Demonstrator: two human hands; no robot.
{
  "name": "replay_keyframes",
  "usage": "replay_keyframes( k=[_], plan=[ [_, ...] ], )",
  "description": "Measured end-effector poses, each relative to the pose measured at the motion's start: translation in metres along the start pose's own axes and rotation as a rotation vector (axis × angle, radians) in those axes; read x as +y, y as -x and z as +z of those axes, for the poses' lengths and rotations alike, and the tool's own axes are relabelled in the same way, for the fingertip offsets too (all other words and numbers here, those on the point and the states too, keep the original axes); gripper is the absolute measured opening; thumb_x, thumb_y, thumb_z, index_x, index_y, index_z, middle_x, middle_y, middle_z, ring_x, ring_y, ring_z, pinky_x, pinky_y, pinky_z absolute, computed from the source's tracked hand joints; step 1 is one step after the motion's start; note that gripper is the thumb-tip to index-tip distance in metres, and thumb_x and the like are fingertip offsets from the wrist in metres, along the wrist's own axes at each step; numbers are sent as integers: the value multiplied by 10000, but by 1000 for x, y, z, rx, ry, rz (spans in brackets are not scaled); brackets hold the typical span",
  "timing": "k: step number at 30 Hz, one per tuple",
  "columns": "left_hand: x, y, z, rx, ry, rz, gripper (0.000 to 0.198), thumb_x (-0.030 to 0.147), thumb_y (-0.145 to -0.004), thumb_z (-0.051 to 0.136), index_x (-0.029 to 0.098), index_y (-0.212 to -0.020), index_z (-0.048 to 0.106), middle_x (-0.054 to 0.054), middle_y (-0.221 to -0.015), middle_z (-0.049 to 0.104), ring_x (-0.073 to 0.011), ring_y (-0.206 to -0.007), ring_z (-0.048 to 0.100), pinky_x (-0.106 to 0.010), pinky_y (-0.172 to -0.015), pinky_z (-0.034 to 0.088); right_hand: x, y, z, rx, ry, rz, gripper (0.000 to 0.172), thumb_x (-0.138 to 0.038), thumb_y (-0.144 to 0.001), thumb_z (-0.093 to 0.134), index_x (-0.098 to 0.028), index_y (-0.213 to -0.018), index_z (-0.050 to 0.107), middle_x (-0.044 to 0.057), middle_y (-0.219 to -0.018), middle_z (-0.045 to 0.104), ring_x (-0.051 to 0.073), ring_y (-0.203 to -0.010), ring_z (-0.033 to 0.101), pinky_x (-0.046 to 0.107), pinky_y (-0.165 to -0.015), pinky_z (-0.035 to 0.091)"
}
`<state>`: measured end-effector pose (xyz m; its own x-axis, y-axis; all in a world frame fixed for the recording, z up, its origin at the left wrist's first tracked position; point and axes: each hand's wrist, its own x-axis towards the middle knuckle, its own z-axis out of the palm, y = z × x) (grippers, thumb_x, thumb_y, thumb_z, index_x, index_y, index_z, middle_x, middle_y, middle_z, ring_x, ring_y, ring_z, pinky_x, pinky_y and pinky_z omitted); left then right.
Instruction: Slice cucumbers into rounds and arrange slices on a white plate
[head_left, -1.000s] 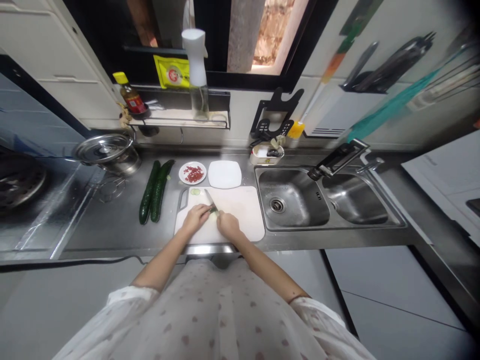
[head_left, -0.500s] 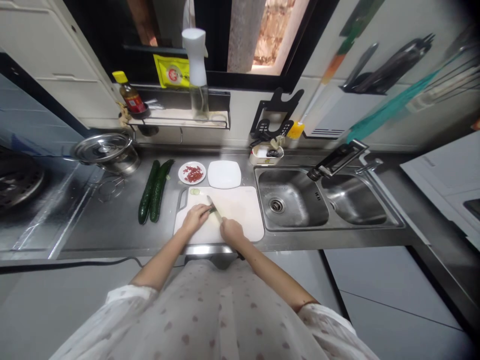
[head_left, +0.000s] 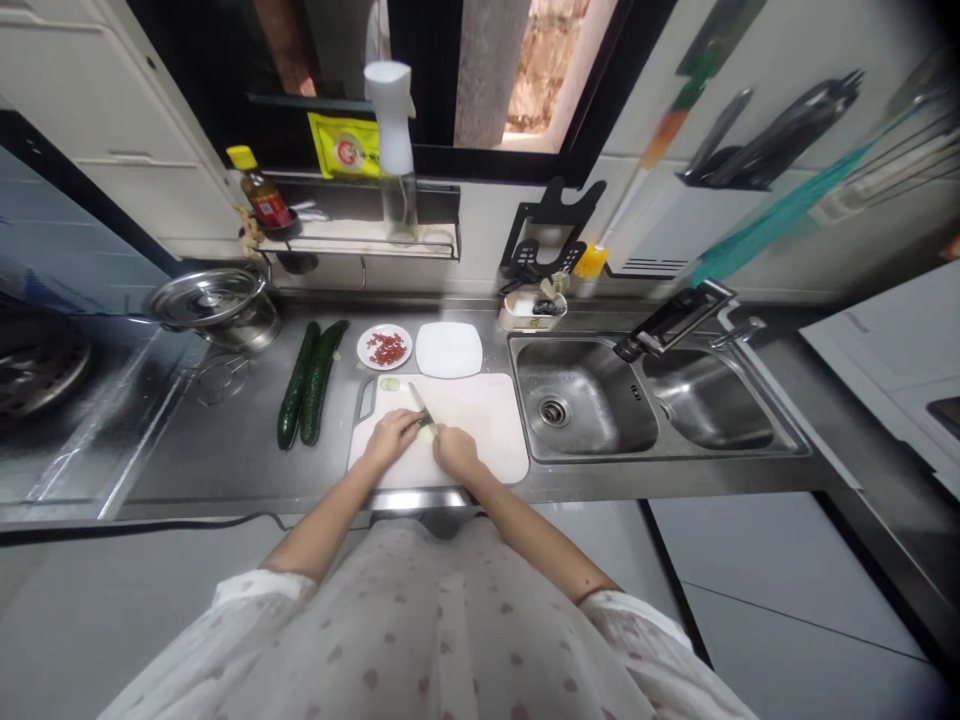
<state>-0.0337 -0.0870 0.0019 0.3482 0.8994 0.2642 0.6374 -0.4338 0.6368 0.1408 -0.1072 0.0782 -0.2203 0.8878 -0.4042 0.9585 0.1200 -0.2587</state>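
A white cutting board lies on the steel counter in front of me. My left hand presses down on a small green piece of cucumber on the board, fingers curled over it. My right hand is closed round the handle of a knife, whose blade runs up and left, right beside the left fingertips. A few pale cucumber slices lie near the board's top left corner.
Two whole cucumbers lie left of the board. Behind it stand a small plate of red chopped bits and an empty white plate. A double sink is to the right, a lidded pot at the left.
My right hand drew the knife back toward me half a second ago and has now pushed it forward again beside the left fingers. The left hand has stayed in place.
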Motion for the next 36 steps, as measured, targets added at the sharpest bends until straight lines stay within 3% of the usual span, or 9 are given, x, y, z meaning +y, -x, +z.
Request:
replay_keyframes(
  k=[9, 22, 31, 36],
  plan=[
    [-7, 1, 4, -8, 11, -25, 282, 250, -901, 527, 233, -1150, 660, -53, -1100, 678, -191, -1020, 606, -339, -922, 477, 7, 17, 1, -41, 21, 15, 339, -172, -937, 341, -109, -1156, 593, 160, -1034, 691, 238, -988, 647, 310, -799, 474],
    [-5, 0, 6, 26, -14, -13, 254, 233, -897, 539, 226, -1113, 670, -63, -1039, 686, -191, -977, 610, -342, -881, 485, -1, -4, 0, -7, -23, 1, 335, -155, -916, 369, -116, -1156, 599, 153, -1049, 691, 223, -1012, 641, 293, -813, 462],
    [-3, -1, 5, 35, 7, -2, 251, 226, -895, 541, 230, -1108, 674, -55, -1029, 687, -178, -948, 613, -328, -865, 485, 7, 15, 3, -28, 8, 26, 340, -151, -920, 357, -115, -1134, 618, 156, -1043, 693, 229, -989, 648, 299, -798, 464],
    [-2, -1, 5, 30, 5, -10, 255, 227, -892, 543, 229, -1110, 674, -57, -1029, 685, -181, -954, 610, -331, -870, 485, 6, 11, 2, -43, 4, 24, 330, -154, -913, 377, -119, -1145, 610, 153, -1046, 693, 224, -994, 646, 295, -807, 463]
  ],
)
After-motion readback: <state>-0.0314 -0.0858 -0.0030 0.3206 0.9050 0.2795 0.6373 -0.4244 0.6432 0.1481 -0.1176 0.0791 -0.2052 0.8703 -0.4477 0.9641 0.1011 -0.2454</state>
